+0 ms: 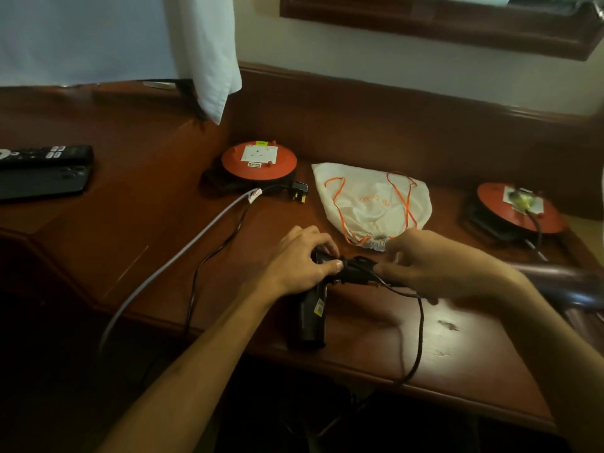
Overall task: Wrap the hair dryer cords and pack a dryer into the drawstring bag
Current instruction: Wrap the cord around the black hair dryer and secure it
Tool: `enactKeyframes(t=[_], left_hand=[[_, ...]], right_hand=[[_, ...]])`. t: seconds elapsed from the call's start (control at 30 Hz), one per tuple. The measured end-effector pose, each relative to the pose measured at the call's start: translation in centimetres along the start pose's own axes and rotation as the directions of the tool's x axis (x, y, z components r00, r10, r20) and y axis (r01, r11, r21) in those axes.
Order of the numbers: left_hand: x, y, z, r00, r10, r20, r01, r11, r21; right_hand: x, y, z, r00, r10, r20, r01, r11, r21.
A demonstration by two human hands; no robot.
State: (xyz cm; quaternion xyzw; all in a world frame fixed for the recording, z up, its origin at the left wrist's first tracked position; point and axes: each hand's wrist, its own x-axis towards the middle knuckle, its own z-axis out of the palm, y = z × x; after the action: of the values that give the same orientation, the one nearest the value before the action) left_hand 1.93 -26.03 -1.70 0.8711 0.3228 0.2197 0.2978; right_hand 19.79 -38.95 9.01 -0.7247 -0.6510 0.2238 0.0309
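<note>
The left hand [302, 256] clamps the black hair dryer [313, 308] flat against the desk [157, 230], steadying it, I'd guess, while the right hand [425, 263] pinches the cord [420, 328] at the wrapped bundle. Slack loops toward the near edge, close to slipping off. Just beyond lies the drawstring bag [369, 204], mouth facing the hands. Orange cable reels [259, 160] flank it, leaving little open room.

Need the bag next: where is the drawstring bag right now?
The drawstring bag lies flat on the desk, just beyond the right hand, between two red cable reels.
</note>
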Motion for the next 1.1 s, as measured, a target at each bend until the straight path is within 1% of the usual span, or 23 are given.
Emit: enactKeyframes(t=[0.1,0.13,0.17,0.27,0.3,0.37,0.5,0.57,0.63,0.67,0.7,0.77,0.87,0.9,1.0,1.03,1.1], left_hand=[[-0.1,0.4,0.5,0.999,0.011,-0.034,-0.008,0.997,0.073],[0.0,0.5,0.5,1.0,0.01,-0.013,-0.009,0.996,0.084],[0.1,0.8,0.4,0.999,0.012,0.034,-0.016,0.994,0.109],[0.8,1.9,0.1,0.974,0.0,0.228,-0.065,0.958,0.278],[1.0,2.3,0.1,0.964,-0.001,0.265,-0.082,0.95,0.302],[1.0,2.5,0.0,0.959,0.01,0.284,-0.103,0.944,0.312],[0.6,2.4,0.4,0.971,0.041,0.235,-0.12,0.935,0.332],[0.5,2.3,0.6,0.979,0.041,0.201,-0.11,0.932,0.344],[0.5,2.1,0.7,0.982,0.036,0.185,-0.099,0.934,0.344],[0.5,2.0,0.7,0.983,0.035,0.179,-0.096,0.933,0.346],[0.5,1.9,0.7,0.984,0.033,0.175,-0.094,0.931,0.353],[0.5,1.9,0.7,0.984,0.027,0.177,-0.092,0.924,0.372],[0.5,2.0,0.9,0.987,0.033,0.159,-0.091,0.922,0.376],[0.5,1.9,1.0,0.989,0.043,0.144,-0.095,0.923,0.373],[0.2,1.3,1.1,0.995,0.093,0.038,-0.1,0.944,0.314],[0.0,0.9,1.0,0.995,0.102,-0.015,-0.094,0.957,0.274],[-0.4,-0.3,0.6,0.989,0.082,-0.12,-0.061,0.983,0.172]], right_hand=[[-1.1,-0.3,1.7,0.986,-0.131,0.1,0.123,0.989,0.084],[-1.2,-0.1,2.3,0.979,-0.154,0.134,0.138,0.983,0.121],[-1.3,0.3,2.7,0.974,-0.168,0.154,0.147,0.979,0.139],[-1.6,1.5,3.0,0.959,-0.215,0.184,0.185,0.968,0.169],[-1.8,1.8,3.0,0.956,-0.225,0.186,0.191,0.964,0.187],[-1.8,2.1,2.9,0.956,-0.239,0.167,0.207,0.96,0.188],[-1.6,3.4,2.1,0.965,-0.221,0.139,0.199,0.967,0.156],[-1.6,4.7,1.2,0.988,-0.139,0.072,0.126,0.978,0.169],[-1.7,6.0,0.8,0.999,-0.047,0.006,0.044,0.967,0.251],[-1.6,6.4,0.9,1.0,-0.018,-0.01,0.02,0.966,0.257],[-1.5,6.6,1.1,1.0,-0.005,-0.015,0.009,0.975,0.22],[-1.4,6.4,1.5,1.0,-0.024,0.018,0.021,0.99,0.14],[-1.7,4.5,1.9,0.991,-0.113,0.071,0.102,0.983,0.153],[-1.7,3.7,2.5,0.987,-0.146,0.07,0.136,0.982,0.13],[-1.4,1.2,6.1,0.963,-0.267,-0.025,0.268,0.958,0.106],[-1.2,0.9,7.4,0.953,-0.295,-0.067,0.302,0.943,0.143],[-0.5,1.1,9.3,0.952,-0.277,-0.127,0.301,0.918,0.257]])
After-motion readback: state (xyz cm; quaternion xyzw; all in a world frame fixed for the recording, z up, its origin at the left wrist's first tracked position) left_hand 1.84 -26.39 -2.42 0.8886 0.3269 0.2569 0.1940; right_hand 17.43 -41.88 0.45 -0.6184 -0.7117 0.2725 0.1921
